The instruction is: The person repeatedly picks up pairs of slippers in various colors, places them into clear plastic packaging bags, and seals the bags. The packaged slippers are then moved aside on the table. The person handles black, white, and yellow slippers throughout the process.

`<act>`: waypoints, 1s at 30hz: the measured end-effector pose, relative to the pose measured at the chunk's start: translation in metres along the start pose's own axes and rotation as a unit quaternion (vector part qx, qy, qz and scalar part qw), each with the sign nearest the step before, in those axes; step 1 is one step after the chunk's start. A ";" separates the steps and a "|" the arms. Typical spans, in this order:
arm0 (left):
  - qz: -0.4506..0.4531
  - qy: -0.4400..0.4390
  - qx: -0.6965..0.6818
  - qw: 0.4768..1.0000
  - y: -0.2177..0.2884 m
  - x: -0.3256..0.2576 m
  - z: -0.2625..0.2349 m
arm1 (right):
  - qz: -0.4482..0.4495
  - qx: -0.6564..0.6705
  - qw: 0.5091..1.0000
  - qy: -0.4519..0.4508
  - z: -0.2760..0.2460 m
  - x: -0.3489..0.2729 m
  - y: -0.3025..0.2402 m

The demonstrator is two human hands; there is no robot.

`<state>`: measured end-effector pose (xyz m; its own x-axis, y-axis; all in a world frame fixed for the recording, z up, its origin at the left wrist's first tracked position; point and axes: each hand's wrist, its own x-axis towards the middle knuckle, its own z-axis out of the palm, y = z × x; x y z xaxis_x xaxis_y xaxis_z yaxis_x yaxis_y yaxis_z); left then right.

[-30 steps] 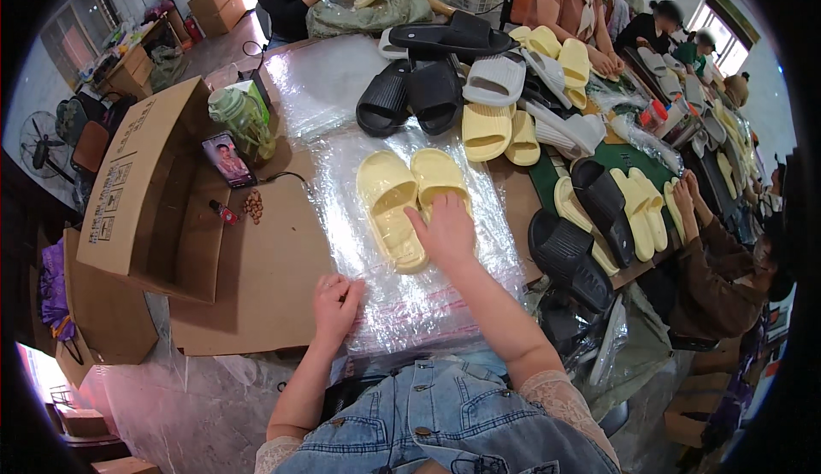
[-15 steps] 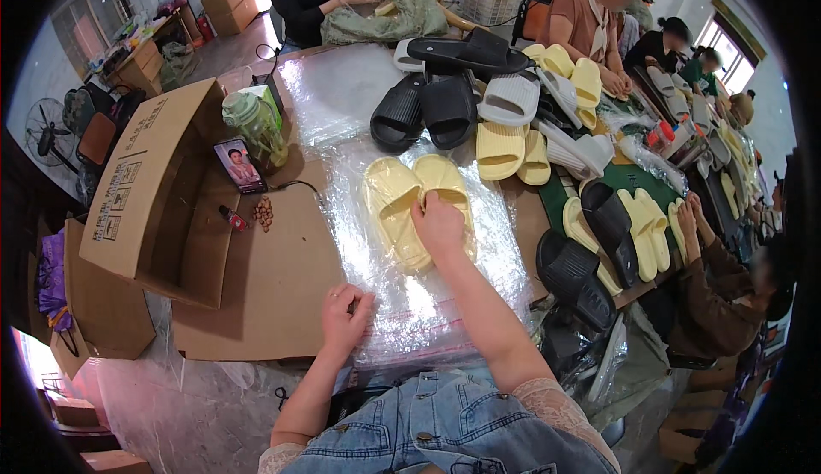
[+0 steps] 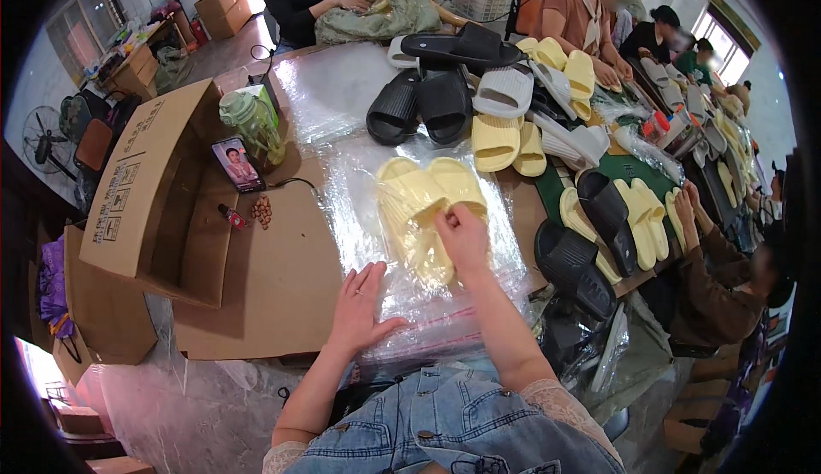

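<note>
A pair of pale yellow slippers [image 3: 412, 194] lies on a stack of clear plastic bags [image 3: 351, 162] in front of me. Glossy film seems to cover the slippers at least in part; I cannot tell whether they are fully inside a bag. My right hand [image 3: 466, 239] is closed in a pinch at the inner edge of the right slipper's strap, fingertips partly hidden. Lower down, my left hand [image 3: 359, 307] rests open on the left border of the bags, fingers stretched and thumb out, near the pinkish strips along their near edge.
Black, white and yellow slippers [image 3: 498, 139] are heaped beyond the bags, with more black ones [image 3: 575, 269] on the right. Leftward stand an open cardboard box [image 3: 162, 209], a lit phone [image 3: 238, 164] and a green-lidded bottle [image 3: 250, 115]. Several people work around the table.
The slippers have shifted slightly right, and the left one is turned a little. My left hand has gone from curled to spread flat on the bags; my right hand has moved slightly right and nearer.
</note>
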<state>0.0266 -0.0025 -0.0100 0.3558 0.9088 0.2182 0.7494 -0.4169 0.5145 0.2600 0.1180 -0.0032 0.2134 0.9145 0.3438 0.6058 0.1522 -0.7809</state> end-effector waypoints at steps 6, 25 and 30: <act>0.033 0.022 0.030 0.999 -0.004 -0.008 0.004 | -0.068 -0.030 0.987 0.141 -0.131 -0.049 0.012; 0.053 0.012 0.073 0.996 0.002 0.001 0.005 | 0.386 -0.431 0.807 0.118 -0.485 -0.195 0.219; 0.061 0.008 0.068 0.996 -0.006 -0.002 0.008 | 0.408 -0.434 0.803 -0.024 -0.449 -0.153 0.267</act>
<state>0.0264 -0.0017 -0.0202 0.4401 0.8511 0.2862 0.7705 -0.5217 0.3664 0.7333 -0.1495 -0.0306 0.7937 0.5935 -0.1337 0.5896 -0.8045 -0.0716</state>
